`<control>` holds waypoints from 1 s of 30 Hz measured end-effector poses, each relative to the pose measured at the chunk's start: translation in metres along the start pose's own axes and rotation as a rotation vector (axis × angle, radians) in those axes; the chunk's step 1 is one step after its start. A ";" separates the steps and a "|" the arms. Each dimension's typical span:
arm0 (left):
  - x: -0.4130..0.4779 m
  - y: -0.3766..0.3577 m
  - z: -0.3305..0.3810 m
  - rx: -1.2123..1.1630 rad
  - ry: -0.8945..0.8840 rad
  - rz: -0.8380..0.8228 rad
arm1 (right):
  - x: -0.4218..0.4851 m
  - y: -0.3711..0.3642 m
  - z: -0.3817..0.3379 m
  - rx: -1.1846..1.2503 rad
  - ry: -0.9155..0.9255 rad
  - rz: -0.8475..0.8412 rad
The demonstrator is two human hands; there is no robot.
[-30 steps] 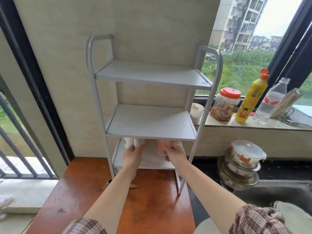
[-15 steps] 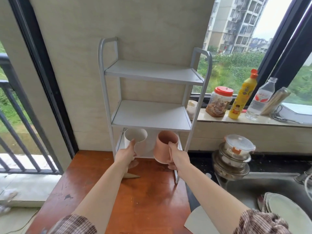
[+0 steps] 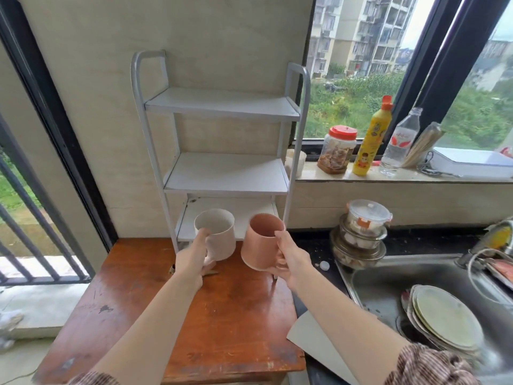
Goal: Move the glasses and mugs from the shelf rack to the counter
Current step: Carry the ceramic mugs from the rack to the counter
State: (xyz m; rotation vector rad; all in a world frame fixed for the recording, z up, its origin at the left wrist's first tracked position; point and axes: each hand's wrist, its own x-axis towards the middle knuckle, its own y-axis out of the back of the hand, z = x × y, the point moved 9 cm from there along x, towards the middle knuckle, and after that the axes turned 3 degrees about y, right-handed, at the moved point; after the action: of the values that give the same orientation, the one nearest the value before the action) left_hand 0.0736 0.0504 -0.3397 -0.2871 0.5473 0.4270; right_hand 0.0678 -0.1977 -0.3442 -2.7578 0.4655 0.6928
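Left hand (image 3: 194, 257) grips a matte white mug (image 3: 218, 234), right hand (image 3: 291, 262) a cylindrical pink mug (image 3: 259, 243).

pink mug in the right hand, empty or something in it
Empty, as far as shows: the pink mug tilts its mouth toward the camera in the right hand, and only bare inner wall is visible.

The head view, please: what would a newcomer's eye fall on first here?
Two mugs held side by side above the reddish wooden counter: the left hand grips a cream ceramic mug, the right hand a pink ceramic mug. Behind them stands a white three-tier metal shelf rack, against the beige wall.
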 end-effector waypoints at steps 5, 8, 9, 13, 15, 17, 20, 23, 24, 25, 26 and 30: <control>-0.040 -0.010 -0.040 0.009 -0.014 -0.072 | -0.030 0.059 0.008 0.026 -0.006 -0.045; -0.071 -0.029 -0.074 0.058 -0.025 -0.109 | -0.049 0.117 0.011 0.024 0.013 0.016; -0.083 -0.038 -0.087 0.075 -0.025 -0.118 | -0.055 0.138 0.013 0.029 0.022 0.029; -0.134 -0.078 -0.142 0.165 0.020 -0.186 | -0.087 0.228 0.026 0.075 0.031 0.123; -0.161 -0.102 -0.169 0.221 0.048 -0.236 | -0.106 0.271 0.032 0.126 0.031 0.169; -0.192 -0.129 -0.196 0.255 0.062 -0.289 | -0.126 0.316 0.039 0.173 0.038 0.226; -0.238 -0.173 -0.244 0.302 0.069 -0.412 | -0.162 0.389 0.056 0.178 0.046 0.318; -0.280 -0.217 -0.298 0.405 0.128 -0.536 | -0.201 0.462 0.073 0.202 0.037 0.423; -0.297 -0.233 -0.318 0.427 0.150 -0.571 | -0.216 0.490 0.076 0.216 0.042 0.462; -0.314 -0.249 -0.336 0.440 0.166 -0.599 | -0.231 0.515 0.078 0.231 0.048 0.494; -0.327 -0.261 -0.349 0.447 0.180 -0.621 | -0.241 0.533 0.080 0.240 0.047 0.520; -0.390 -0.312 -0.406 0.512 0.243 -0.732 | -0.286 0.616 0.089 0.265 0.054 0.661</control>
State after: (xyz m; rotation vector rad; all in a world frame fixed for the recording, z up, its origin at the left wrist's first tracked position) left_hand -0.2608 -0.4958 -0.4082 -0.0304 0.7225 -0.4626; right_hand -0.4331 -0.6635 -0.3829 -2.3578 1.4014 0.6253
